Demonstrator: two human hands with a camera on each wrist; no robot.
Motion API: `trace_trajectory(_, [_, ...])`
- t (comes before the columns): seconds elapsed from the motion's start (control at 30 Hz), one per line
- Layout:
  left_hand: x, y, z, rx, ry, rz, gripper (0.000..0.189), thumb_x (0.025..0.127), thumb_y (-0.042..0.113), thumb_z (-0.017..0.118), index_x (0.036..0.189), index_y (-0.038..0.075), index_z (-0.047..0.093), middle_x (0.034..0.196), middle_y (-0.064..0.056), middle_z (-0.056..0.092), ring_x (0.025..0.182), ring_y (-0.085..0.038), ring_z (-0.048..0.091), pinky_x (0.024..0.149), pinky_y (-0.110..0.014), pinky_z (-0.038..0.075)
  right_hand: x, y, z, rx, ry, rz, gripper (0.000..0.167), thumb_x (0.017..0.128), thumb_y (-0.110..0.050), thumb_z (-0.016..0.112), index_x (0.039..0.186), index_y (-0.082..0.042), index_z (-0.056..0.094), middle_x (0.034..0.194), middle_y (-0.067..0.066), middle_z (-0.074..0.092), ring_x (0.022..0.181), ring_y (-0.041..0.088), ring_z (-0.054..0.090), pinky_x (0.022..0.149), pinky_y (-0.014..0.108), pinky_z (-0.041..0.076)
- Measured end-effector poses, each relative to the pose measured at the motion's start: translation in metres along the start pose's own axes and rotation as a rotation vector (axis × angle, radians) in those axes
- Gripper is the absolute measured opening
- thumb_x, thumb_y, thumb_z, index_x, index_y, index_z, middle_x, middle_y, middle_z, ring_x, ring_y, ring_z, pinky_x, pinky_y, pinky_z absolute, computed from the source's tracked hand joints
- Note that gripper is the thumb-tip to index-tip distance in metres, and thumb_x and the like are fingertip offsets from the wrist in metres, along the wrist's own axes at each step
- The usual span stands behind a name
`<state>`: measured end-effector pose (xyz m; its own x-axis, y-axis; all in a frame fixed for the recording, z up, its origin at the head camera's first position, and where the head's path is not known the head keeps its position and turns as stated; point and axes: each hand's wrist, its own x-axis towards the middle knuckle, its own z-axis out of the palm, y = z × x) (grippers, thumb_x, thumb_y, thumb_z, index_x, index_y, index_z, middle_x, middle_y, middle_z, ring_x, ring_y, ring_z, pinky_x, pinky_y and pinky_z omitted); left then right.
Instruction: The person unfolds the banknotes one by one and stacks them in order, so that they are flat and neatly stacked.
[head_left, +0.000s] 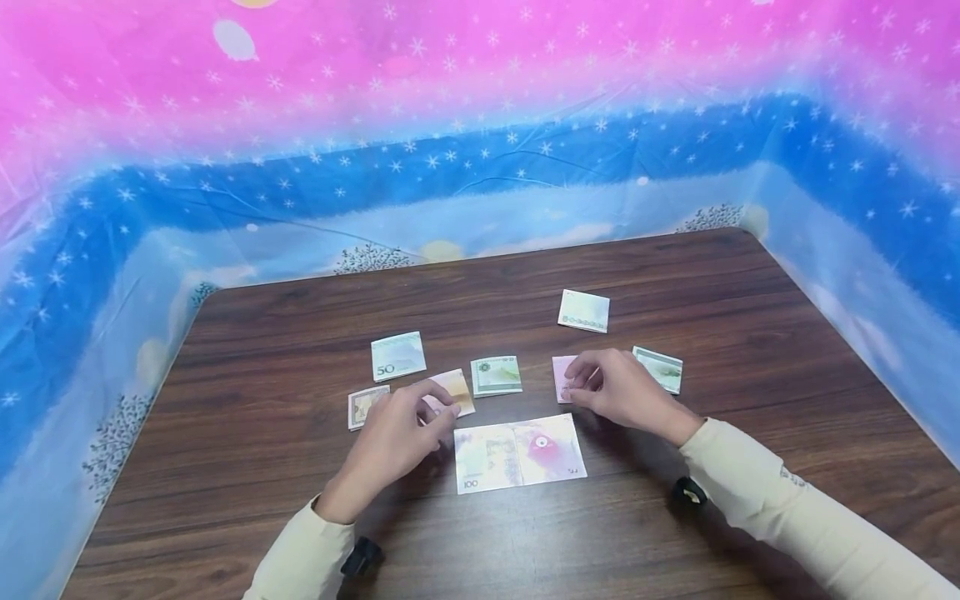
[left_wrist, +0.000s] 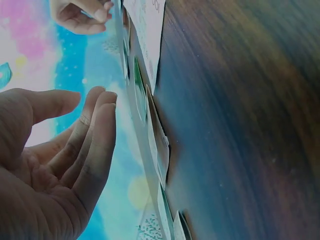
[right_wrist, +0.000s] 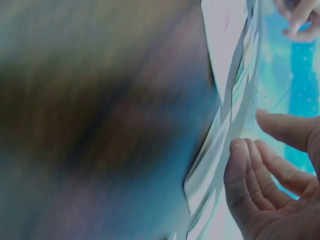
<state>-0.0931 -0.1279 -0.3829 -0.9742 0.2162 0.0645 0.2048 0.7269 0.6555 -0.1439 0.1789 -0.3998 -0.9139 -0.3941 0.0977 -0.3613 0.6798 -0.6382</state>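
A pink 100 banknote (head_left: pixel 517 454) lies unfolded on the table between my hands, a crease down its middle. My left hand (head_left: pixel 397 429) hovers over a folded yellowish-brown banknote (head_left: pixel 456 392), fingers loosely bent. Nothing sits between its thumb and fingers in the left wrist view. Beside that hand is a folded brown banknote (head_left: pixel 364 407). My right hand (head_left: pixel 626 392) is over a folded pink banknote (head_left: pixel 561 379) and partly hides it. In the right wrist view, thumb and fingers (right_wrist: pixel 240 170) stand apart with no note between them.
Further folded banknotes lie around: a 50 note (head_left: pixel 397 357) at left, a green one (head_left: pixel 497 377) in the middle, another green one (head_left: pixel 660 371) at right and a pale one (head_left: pixel 584 311) farther back. A patterned cloth (head_left: pixel 450 158) surrounds the dark wooden table (head_left: pixel 247 450).
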Motion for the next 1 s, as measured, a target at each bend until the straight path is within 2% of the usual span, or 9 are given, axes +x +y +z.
trace_trajectory(0.17, [-0.001, -0.001, 0.000, -0.027, -0.017, -0.001, 0.007, 0.095, 0.018, 0.071, 0.099, 0.013, 0.071, 0.060, 0.011, 0.067, 0.050, -0.002, 0.060, 0.072, -0.036, 0.049, 0.013, 0.016, -0.011, -0.041, 0.041, 0.007, 0.018, 0.087, -0.011, 0.080, 0.098, 0.000, 0.073, 0.086, 0.006, 0.073, 0.077, 0.018, 0.069, 0.073, 0.038, 0.058])
trace_trajectory(0.27, [-0.002, -0.002, 0.000, -0.031, -0.034, -0.005, 0.008, 0.095, 0.018, 0.070, 0.101, 0.012, 0.071, 0.060, 0.011, 0.066, 0.051, -0.004, 0.060, 0.086, -0.042, 0.046, 0.021, 0.027, -0.019, -0.075, 0.062, 0.013, 0.021, 0.088, -0.013, 0.080, 0.102, 0.001, 0.073, 0.091, 0.010, 0.074, 0.083, 0.023, 0.070, 0.077, 0.042, 0.058])
trace_trajectory(0.4, [-0.002, -0.002, 0.000, -0.029, -0.050, -0.004, 0.009, 0.095, 0.019, 0.070, 0.102, 0.012, 0.071, 0.060, 0.010, 0.066, 0.051, -0.003, 0.060, 0.102, -0.050, 0.036, 0.033, 0.044, -0.028, -0.122, 0.075, 0.029, 0.026, 0.089, -0.014, 0.079, 0.108, 0.003, 0.072, 0.098, 0.015, 0.073, 0.087, 0.027, 0.069, 0.079, 0.046, 0.056])
trace_trajectory(0.57, [-0.003, -0.002, 0.002, -0.028, -0.049, -0.003, 0.009, 0.095, 0.020, 0.072, 0.101, 0.013, 0.071, 0.062, 0.010, 0.067, 0.049, -0.006, 0.060, 0.104, -0.051, 0.034, 0.045, 0.060, -0.035, -0.188, 0.065, 0.054, 0.035, 0.090, -0.017, 0.079, 0.116, 0.005, 0.070, 0.113, 0.022, 0.070, 0.104, 0.037, 0.066, 0.090, 0.053, 0.051])
trace_trajectory(0.67, [-0.003, -0.002, 0.002, -0.028, -0.046, -0.005, 0.008, 0.095, 0.020, 0.072, 0.101, 0.014, 0.071, 0.062, 0.010, 0.067, 0.047, -0.008, 0.060, 0.100, -0.049, 0.038, 0.051, 0.066, -0.036, -0.199, 0.045, 0.070, 0.040, 0.090, -0.019, 0.078, 0.121, 0.005, 0.068, 0.121, 0.024, 0.067, 0.116, 0.041, 0.061, 0.097, 0.056, 0.048])
trace_trajectory(0.8, [-0.004, -0.001, 0.001, -0.021, -0.053, 0.000, 0.008, 0.095, 0.020, 0.071, 0.101, 0.015, 0.071, 0.062, 0.011, 0.067, 0.047, -0.007, 0.060, 0.088, -0.044, 0.044, 0.056, 0.071, -0.037, -0.190, 0.003, 0.104, 0.044, 0.092, -0.020, 0.078, 0.127, 0.003, 0.066, 0.127, 0.024, 0.065, 0.113, 0.038, 0.060, 0.092, 0.053, 0.048])
trace_trajectory(0.9, [-0.005, 0.000, 0.001, -0.017, -0.059, 0.004, 0.008, 0.096, 0.020, 0.071, 0.101, 0.015, 0.071, 0.062, 0.011, 0.066, 0.048, -0.006, 0.059, 0.079, -0.040, 0.045, 0.058, 0.073, -0.036, -0.175, -0.030, 0.127, 0.044, 0.093, -0.021, 0.076, 0.128, 0.002, 0.065, 0.128, 0.025, 0.063, 0.105, 0.035, 0.059, 0.084, 0.050, 0.047])
trace_trajectory(1.0, [-0.005, 0.000, 0.001, -0.016, -0.059, 0.012, 0.008, 0.096, 0.020, 0.071, 0.102, 0.015, 0.071, 0.062, 0.011, 0.066, 0.047, -0.005, 0.058, 0.071, -0.036, 0.045, 0.060, 0.074, -0.036, -0.169, -0.041, 0.127, 0.042, 0.094, -0.021, 0.075, 0.128, 0.002, 0.064, 0.129, 0.025, 0.062, 0.112, 0.037, 0.059, 0.088, 0.052, 0.048])
